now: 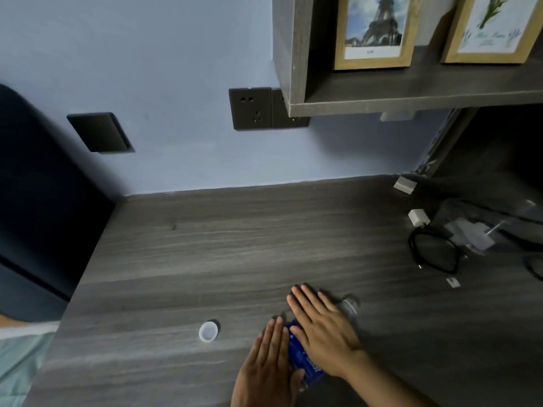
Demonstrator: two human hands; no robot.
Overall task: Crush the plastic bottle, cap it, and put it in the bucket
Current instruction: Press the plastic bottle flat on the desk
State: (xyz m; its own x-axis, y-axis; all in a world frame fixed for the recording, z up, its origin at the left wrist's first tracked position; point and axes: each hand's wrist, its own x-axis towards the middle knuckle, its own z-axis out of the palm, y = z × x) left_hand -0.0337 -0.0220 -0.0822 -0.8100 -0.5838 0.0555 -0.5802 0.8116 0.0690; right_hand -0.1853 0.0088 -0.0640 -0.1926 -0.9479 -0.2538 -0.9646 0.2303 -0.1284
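Both palms down on the plastic bottle (305,359) now, lying on its side near the front edge of the grey wood desk (235,245), blue label showing between the hands. The right hand (323,330) is flat and spread over the upper half, fingers straight, pressing rather than gripping; the left hand (269,365) lies flat along the lower half, also open, fingers together. The clear neck pokes out beyond the right fingertips, mouth bare. So this looks like the crush itself in progress, and how flat the bottle is under those palms I cannot tell. The white cap (208,331) sits on the desk just to the left, apart from the bottle, open side up, so capping is not yet done. No bucket in view anywhere, so that leg is left too. Off to the right, a black cable (435,254) and a white charger (417,217), well clear of the action
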